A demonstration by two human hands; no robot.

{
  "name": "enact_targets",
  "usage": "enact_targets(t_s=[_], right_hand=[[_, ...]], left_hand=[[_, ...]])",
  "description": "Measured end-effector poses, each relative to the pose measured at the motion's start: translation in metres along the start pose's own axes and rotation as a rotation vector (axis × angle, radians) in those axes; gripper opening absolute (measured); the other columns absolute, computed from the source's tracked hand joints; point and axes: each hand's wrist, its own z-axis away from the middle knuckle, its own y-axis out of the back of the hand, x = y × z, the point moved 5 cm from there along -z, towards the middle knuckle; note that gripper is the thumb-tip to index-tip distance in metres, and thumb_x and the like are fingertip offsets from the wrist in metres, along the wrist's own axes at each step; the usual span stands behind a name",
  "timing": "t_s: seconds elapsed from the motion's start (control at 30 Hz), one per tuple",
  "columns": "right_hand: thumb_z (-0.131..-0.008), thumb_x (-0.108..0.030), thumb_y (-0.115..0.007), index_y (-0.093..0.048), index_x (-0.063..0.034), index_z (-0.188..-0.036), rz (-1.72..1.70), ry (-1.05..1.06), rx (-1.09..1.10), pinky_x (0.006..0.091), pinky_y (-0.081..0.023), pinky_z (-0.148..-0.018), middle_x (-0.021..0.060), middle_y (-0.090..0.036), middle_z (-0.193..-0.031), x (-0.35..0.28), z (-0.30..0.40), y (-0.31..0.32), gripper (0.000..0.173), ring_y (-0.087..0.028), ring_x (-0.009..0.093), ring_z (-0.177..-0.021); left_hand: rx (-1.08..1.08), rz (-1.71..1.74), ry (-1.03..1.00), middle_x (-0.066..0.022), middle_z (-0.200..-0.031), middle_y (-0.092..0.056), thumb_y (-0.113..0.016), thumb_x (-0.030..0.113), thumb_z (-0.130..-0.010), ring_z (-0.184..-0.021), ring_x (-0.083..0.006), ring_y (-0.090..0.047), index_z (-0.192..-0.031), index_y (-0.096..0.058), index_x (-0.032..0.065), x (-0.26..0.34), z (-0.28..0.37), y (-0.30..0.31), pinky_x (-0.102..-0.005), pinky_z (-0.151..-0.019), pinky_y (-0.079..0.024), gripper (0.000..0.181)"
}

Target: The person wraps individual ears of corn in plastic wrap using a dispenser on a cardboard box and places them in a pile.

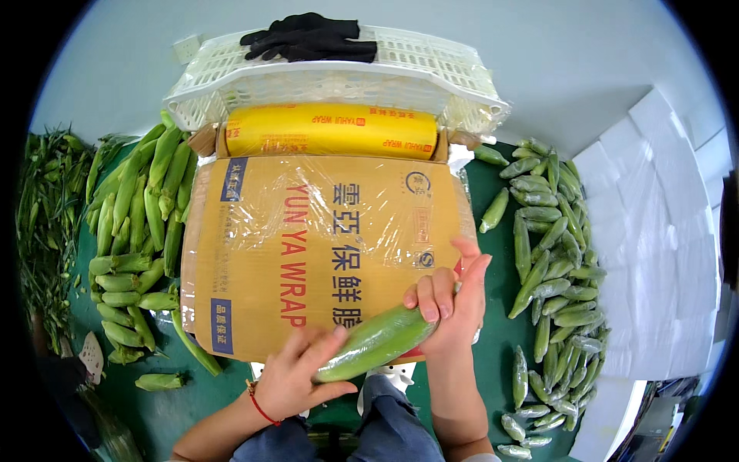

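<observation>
An ear of corn in its green husk [378,345], glossy with clear plastic film, lies slanted between my two hands. My right hand [453,303] grips its upper right end, the fingers curled over the top. At the lower left end, my left hand [297,367] holds the ear between thumb and fingers. Just beyond the ear is a cardboard box [260,231] with film stretched over its top. A yellow roll of cling wrap [332,130] lies across the box's far end.
Unwrapped corn ears [135,202] are piled on the left of the green surface [190,416]; film-wrapped ears [554,271] are heaped on the right. Behind the roll, a white plastic crate [427,52] carries black gloves [312,40]. White foam boxes [646,248] border the right; another person's sleeve [63,392] shows at far left.
</observation>
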Motion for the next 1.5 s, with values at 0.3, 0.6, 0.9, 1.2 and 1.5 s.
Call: enact_targets(t_s=[0.3,0.6,0.9,1.2,1.5], right_hand=[[-0.097,-0.059,-0.034,-0.043,-0.0176,-0.078,-0.279,-0.201,-0.159,0.0453,-0.048,-0.078,-0.0022,-0.046,-0.062,0.008,0.007,0.035,0.047,-0.049,0.018,-0.068],[-0.088,-0.019,-0.062,-0.04,-0.0057,-0.129,-0.014,-0.245,0.121,0.0347,-0.052,-0.083,0.01,-0.057,-0.114,0.025,0.076,0.071,0.049,-0.06,0.021,-0.099],[-0.091,-0.024,-0.064,-0.053,-0.003,-0.118,0.234,0.624,0.508,0.0292,-0.048,-0.075,0.0074,-0.059,-0.093,-0.25,-0.121,0.332,0.036,-0.057,0.018,-0.078],[-0.082,-0.018,-0.07,-0.06,-0.007,-0.112,1.831,0.777,-0.564,0.0458,-0.042,-0.094,0.0111,-0.06,-0.114,-0.006,-0.059,0.028,0.034,-0.055,0.029,-0.105],[-0.091,-0.007,-0.059,-0.054,-0.002,-0.106,1.494,0.299,-0.332,0.0341,-0.05,-0.066,0.0108,-0.063,-0.09,-0.031,-0.053,0.059,0.017,-0.062,0.023,-0.073]], left_hand=[[-0.198,0.489,0.094,-0.019,-0.125,-0.051,-0.058,0.032,-0.093,-0.097,-0.0252,-0.062,-0.147,-0.028,0.0054,0.003,-0.007,-0.033,-0.0332,-0.073,-0.054,0.067],[-0.151,-0.138,-0.13,-0.0242,-0.135,-0.041,-0.051,0.056,-0.09,-0.124,-0.0444,-0.038,-0.14,-0.042,0.0067,0.052,-0.077,-0.024,-0.0564,-0.105,-0.027,0.071],[-0.097,-0.125,0.173,-0.0232,-0.14,-0.037,-0.071,0.02,-0.077,-0.126,-0.0434,-0.039,-0.131,-0.05,0.0051,-0.038,-0.012,-0.001,-0.0505,-0.104,-0.033,0.06],[0.154,-0.546,-0.004,-0.0157,-0.125,-0.055,-0.064,0.011,-0.084,-0.11,-0.0358,-0.055,-0.116,-0.058,0.0043,-0.145,-0.069,0.083,-0.0408,-0.091,-0.046,0.033],[0.343,-0.185,0.111,-0.0126,-0.073,-0.059,-0.049,0.0,-0.094,-0.068,-0.0235,-0.062,-0.093,-0.047,0.0018,-0.162,-0.064,0.135,-0.0302,-0.063,-0.049,0.002]])
